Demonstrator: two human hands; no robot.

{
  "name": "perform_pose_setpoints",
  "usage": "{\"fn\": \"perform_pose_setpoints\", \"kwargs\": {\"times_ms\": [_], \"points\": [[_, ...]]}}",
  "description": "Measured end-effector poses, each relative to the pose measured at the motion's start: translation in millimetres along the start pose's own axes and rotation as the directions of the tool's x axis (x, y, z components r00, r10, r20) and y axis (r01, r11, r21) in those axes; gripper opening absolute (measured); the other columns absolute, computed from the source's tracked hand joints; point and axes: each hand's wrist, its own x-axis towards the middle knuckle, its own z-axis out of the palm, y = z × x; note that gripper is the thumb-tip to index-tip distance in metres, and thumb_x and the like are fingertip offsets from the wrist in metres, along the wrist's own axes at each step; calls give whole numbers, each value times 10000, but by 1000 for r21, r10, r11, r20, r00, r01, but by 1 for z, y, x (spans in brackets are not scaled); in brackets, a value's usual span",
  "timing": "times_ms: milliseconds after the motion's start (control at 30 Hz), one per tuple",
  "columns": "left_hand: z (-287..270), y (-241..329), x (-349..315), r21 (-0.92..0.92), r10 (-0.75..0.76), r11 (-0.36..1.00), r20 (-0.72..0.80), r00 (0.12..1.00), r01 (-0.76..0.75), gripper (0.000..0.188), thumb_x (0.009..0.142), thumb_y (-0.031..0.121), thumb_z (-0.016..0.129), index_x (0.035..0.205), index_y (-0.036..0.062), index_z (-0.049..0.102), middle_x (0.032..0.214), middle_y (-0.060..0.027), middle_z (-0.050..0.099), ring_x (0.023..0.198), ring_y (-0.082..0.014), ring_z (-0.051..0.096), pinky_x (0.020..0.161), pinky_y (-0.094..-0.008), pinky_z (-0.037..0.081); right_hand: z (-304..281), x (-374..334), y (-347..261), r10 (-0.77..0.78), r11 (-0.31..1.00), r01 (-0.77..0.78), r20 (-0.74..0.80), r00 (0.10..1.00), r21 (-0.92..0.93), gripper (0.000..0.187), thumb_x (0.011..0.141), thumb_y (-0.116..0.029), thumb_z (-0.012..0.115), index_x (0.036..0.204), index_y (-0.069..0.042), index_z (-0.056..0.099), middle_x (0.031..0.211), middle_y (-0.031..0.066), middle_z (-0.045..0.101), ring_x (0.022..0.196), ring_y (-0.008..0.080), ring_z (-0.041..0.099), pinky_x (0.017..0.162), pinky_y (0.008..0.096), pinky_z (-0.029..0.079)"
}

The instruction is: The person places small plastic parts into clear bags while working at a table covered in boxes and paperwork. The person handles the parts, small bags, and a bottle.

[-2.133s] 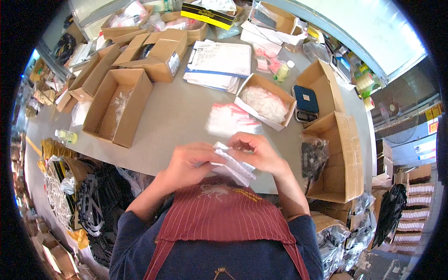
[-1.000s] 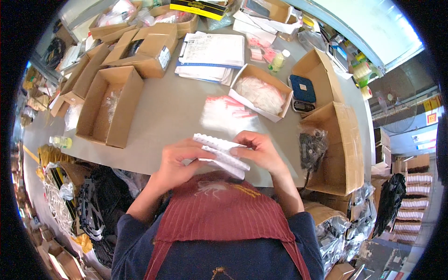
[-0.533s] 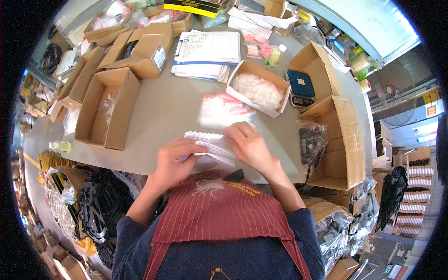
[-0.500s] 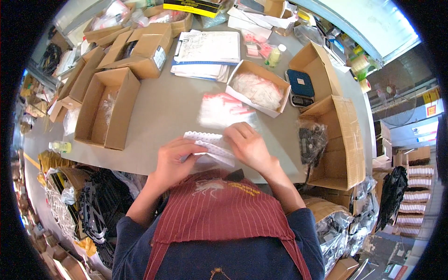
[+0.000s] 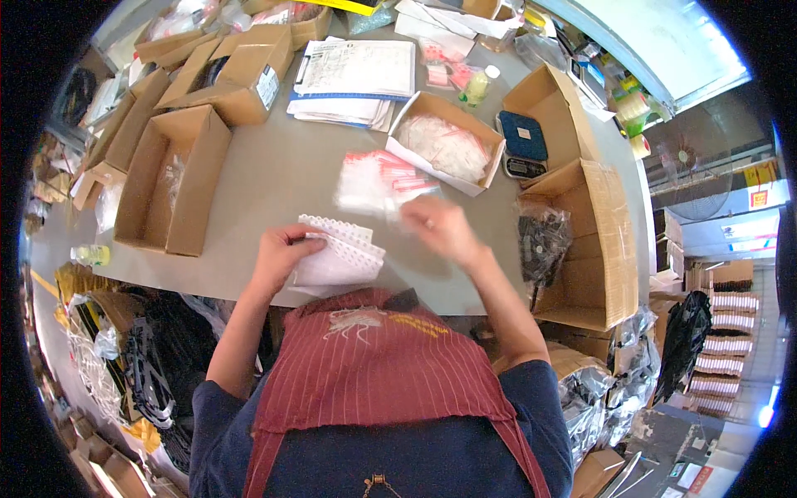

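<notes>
My left hand (image 5: 285, 253) pinches a folded white sheet (image 5: 339, 259) with a bumpy edge and rows of small dots, above the table's near edge. The thumb lies over the sheet's left end, and the other fingers are partly behind it. My right hand (image 5: 440, 228), smeared by motion, is away from the sheet, at the near right side of a pile of clear plastic bags (image 5: 363, 184) with red strips. Whether its fingers touch or hold a bag cannot be made out. Behind the pile stands an open white box (image 5: 444, 145) filled with similar bags.
Open cardboard boxes stand at the left (image 5: 173, 183) and right (image 5: 585, 245); black bagged parts (image 5: 544, 241) lie by the right one. A blue-topped scale (image 5: 523, 141), a small bottle (image 5: 480, 86) and a clipboard with papers (image 5: 355, 70) sit farther back on the grey table (image 5: 257, 183).
My right hand has let go of the white sheet and moved right, away from it. My left hand has shifted left with the sheet, which now shows more of its face. The view has shifted slightly.
</notes>
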Motion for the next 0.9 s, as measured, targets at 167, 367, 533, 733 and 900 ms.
{"fn": "perform_pose_setpoints", "kwargs": {"times_ms": [167,367,533,733,900], "points": [[-7,-9,7,-108,-31,994,-14,999,29,258,811,46,714,1054,-40,718,927,-106,729,809,-153,673,735,-283,530,-17,-2,96,302,950,-272,220,928,-156,141,836,-163,635,865,-27,658,851,179,674,767,354,649,686,425,508],[-4,-15,13,-94,-21,995,-44,999,17,249,823,76,713,1041,-43,716,922,-100,726,808,-151,669,737,-274,525,8,-10,103,317,914,-252,175,932,-317,201,815,-212,681,814,-17,632,802,176,666,788,373,643,692,444,500],[-10,-16,10,-104,-12,995,-85,996,3,236,827,62,716,1034,-52,719,908,-77,720,786,-129,651,717,-260,512,-17,-56,123,750,661,-740,94,654,-123,388,820,-337,765,700,-29,562,589,86,564,469,230,546,442,393,417],[-23,-25,7,-155,-14,988,-109,994,-3,227,833,40,715,1040,-54,722,905,-67,719,792,-117,647,727,-252,512,-50,-88,92,917,381,-921,154,367,-78,418,829,-389,742,635,-38,625,516,53,542,378,159,486,363,335,366],[-14,-15,8,-148,10,989,-113,994,-27,219,832,37,716,1030,-57,722,902,-67,719,795,-116,647,729,-244,511,-57,-89,84,906,383,-919,234,353,-94,414,854,-385,713,655,-32,629,525,49,556,417,157,516,406,316,394]]}}
